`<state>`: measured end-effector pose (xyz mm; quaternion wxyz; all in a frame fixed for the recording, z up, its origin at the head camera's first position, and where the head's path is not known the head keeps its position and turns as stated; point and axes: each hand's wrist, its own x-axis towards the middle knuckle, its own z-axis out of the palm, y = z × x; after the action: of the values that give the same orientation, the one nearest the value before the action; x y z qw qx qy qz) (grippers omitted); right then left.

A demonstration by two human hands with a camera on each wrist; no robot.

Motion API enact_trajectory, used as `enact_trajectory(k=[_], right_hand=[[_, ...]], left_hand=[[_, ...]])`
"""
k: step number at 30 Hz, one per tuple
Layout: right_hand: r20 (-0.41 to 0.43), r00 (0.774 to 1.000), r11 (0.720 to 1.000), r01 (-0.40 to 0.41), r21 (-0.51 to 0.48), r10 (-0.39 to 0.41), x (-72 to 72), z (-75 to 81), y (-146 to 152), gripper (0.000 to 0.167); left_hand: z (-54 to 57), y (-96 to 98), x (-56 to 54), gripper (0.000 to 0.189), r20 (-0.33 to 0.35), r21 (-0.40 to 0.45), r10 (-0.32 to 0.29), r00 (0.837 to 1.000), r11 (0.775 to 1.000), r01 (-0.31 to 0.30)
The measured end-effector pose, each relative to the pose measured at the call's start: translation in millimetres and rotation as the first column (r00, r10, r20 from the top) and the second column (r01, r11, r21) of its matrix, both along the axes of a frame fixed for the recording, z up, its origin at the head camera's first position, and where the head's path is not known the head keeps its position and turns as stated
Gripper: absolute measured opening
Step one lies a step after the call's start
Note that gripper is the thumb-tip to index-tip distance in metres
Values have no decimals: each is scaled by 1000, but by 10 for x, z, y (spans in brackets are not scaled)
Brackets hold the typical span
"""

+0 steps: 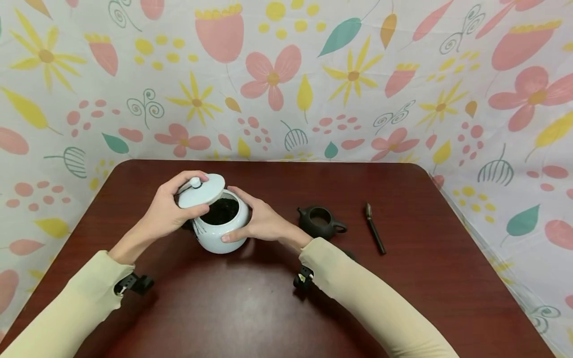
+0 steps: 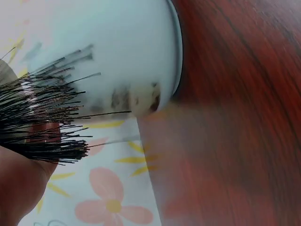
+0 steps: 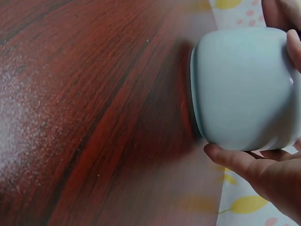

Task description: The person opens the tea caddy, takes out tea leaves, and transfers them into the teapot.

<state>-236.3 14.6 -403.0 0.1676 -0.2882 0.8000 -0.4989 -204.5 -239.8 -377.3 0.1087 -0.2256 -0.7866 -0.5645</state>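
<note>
In the head view my left hand (image 1: 163, 209) holds a white round lid (image 1: 210, 186) with a small knob, fingers at its far edge and thumb at the near edge. The lid is tilted and overlaps the left part of the mouth of a white jar (image 1: 219, 239). Dark, leafy-looking contents (image 1: 221, 213) fill the jar's inside. My right hand (image 1: 264, 221) grips the jar's right side, thumb across the front. A tassel of thin black strands (image 2: 47, 117) shows beside my left hand in the left wrist view. Plain jar wall shows in the right wrist view.
Right of the jar on the brown table (image 1: 250, 308) stands a small dark teapot (image 1: 331, 226), its top uncovered. Further right lies a slim dark stick (image 1: 376, 233) with a metallic tip. A small dark object (image 1: 350, 255) peeks out behind my right sleeve. Flower-patterned cloth (image 1: 286, 114) surrounds the table.
</note>
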Motion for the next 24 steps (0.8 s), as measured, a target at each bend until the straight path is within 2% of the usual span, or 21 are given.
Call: enact_trajectory(k=[4, 9, 18, 24], right_hand=[[16, 1000, 1000, 16, 4, -16, 1, 11, 6, 119], [16, 1000, 1000, 8, 3, -8, 11, 14, 6, 119], [8, 1000, 1000, 14, 18, -14, 9, -3, -1, 118], [8, 1000, 1000, 18, 18, -18, 12, 17, 7, 118]], left_hand=[[70, -86, 44, 59, -22, -44, 65, 998, 997, -66], [98, -204, 88, 71, -3, -84, 142, 990, 986, -142], [-29, -440, 91, 77, 35, -132, 215, 976, 969, -209], [-114, -615, 103, 88, 105, -207, 247, 963, 953, -222]])
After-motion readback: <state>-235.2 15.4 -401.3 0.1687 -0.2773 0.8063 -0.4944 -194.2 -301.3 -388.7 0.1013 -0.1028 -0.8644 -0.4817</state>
